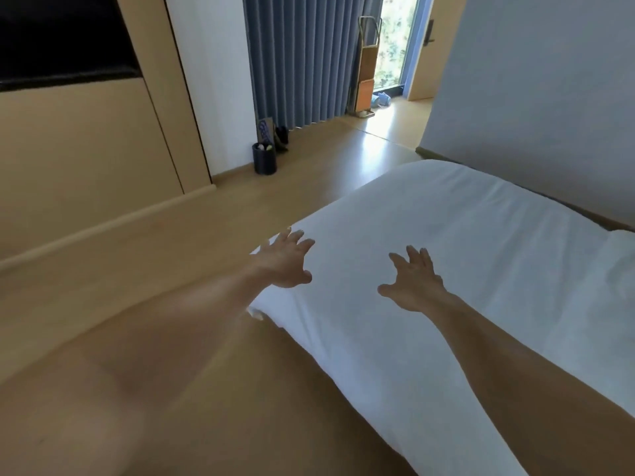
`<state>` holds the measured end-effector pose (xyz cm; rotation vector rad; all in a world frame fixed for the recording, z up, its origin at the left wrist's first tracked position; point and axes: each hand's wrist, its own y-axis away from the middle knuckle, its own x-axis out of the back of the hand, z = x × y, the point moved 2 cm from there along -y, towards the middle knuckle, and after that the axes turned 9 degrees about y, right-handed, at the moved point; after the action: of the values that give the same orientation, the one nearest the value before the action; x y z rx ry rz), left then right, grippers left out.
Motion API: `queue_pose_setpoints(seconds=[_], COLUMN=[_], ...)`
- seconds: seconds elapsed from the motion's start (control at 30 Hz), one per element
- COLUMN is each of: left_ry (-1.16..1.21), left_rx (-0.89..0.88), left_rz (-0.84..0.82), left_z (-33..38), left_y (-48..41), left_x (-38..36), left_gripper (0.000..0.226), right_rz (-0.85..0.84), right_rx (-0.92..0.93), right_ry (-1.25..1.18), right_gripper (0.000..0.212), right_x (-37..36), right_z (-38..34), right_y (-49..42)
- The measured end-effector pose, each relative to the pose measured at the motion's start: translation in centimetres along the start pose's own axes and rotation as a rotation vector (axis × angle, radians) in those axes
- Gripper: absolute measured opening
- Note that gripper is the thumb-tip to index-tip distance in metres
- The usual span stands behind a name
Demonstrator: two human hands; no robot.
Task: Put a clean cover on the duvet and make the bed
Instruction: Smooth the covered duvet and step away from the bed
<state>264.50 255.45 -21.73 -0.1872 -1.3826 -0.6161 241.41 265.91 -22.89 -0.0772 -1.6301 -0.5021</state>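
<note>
A person leans over a white duvet point(481, 269), both bare arms stretched forward. The duvet lies spread out and mostly smooth, filling the right of the view, its near side draping down toward the wooden floor point(171, 252). The left hand point(285, 261) is at the duvet's near corner, and the right hand point(412, 285) is farther in, over the flat top. Both hands are released, fingers splayed wide and grasping nothing (whether the palms actually touch the fabric cannot be told).

This looks like the smoothing stage, with the cover seemingly already on. To do it well, the hands would press flat and sweep outward from the middle toward the edges, pushing air and creases off the side instead of bunching them. The corner under the left hand probably needs squaring, with the filling worked fully into it. The overhang should hang even along the side.

Beyond, a small dark bin point(264, 159) stands by a blue curtain point(309, 63).
</note>
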Motion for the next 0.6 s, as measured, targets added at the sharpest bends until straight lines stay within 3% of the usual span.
queue_pose_setpoints(seconds=[0.17, 0.6], left_ry=[-0.015, 0.04], left_rx=[0.048, 0.156], left_rz=[0.048, 0.081], left_z=[-8.2, -22.6], left_y=[-4.4, -22.3], left_x=[5.6, 15.9], left_gripper=[0.077, 0.078], right_rz=[0.032, 0.077], right_rx=[0.094, 0.278], right_ry=[0.017, 0.019], right_gripper=[0.084, 0.076], right_x=[3.6, 11.5], right_z=[-9.5, -26.0], right_y=[-7.5, -32.3])
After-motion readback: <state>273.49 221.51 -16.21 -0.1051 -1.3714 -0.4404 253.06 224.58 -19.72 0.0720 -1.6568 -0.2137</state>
